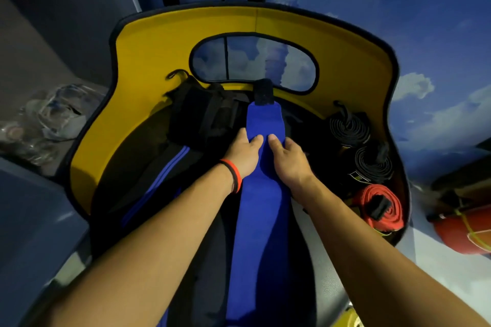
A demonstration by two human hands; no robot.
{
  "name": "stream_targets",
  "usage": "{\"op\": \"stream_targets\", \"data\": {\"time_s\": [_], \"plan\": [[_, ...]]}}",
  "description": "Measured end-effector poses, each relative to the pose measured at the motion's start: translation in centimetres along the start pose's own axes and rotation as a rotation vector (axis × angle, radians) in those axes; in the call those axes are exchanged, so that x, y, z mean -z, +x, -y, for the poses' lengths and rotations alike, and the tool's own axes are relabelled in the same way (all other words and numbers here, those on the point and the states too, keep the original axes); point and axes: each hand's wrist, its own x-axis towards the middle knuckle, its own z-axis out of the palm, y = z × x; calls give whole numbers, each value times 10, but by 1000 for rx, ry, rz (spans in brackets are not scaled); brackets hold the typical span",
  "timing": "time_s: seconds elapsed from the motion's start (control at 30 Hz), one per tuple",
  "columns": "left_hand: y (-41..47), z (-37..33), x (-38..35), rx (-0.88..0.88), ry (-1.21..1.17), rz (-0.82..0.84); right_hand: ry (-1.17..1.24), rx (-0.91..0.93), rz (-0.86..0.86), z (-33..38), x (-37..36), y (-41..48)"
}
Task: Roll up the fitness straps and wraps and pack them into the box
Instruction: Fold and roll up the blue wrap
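a: where's the blue wrap (261, 194)?
b: it lies flat and long, from the near edge of the view up the middle of the yellow box (159, 48). its far end stops just short of the far wall. a black tab (263, 93) sticks out of that end, below the oval window cut in the wall.
a: and the hands?
b: both are on it, side by side, near the far end. the left hand (244, 152) has its thumb on top at the wrap's left edge, fingers curled round that edge. the right hand (289, 160) mirrors it on the right edge, thumb on top, fingers curled down the side. so each one grips the wrap, and the 2 thumbs almost meet. a red and black wristband (235, 176) sits on the left wrist.
a: anything rolled?
b: 3 rolls stand along the right wall inside the box: the far black roll (349, 127), the near black roll (373, 164) touching it, then a red roll (380, 208) closest to the person.
a: left of the wrap?
b: a black bundle (204, 111) lies against its far left side, and a striped wrap (159, 180), dark with blue lines, lies beside it by the left forearm.
a: outside the box?
b: blurred clear plastic bags (50, 117) on the left, and a red object (467, 233) on the right. i can't tell what that one is.
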Motion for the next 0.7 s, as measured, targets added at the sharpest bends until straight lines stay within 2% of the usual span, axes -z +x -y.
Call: {"op": "stream_targets", "data": {"time_s": [0.1,0.23,0.37,0.53,0.63,0.7], "plan": [[5,-6,0,44,-38,-13,-116,-83,50,-11,1,-24],[-14,5,-5,106,-92,35,15,-70,-13,-18,5,-32],[-60,18,-5,110,78,28,-24,-44,-45,-7,2,-29],[-55,11,-3,168,69,-86,54,-150,102,-17,-2,-64],[-55,11,-6,162,41,-95,-7,-150,148,-33,4,-92],[-68,16,-6,130,-21,-65,81,-116,140,-43,6,-100]]}}
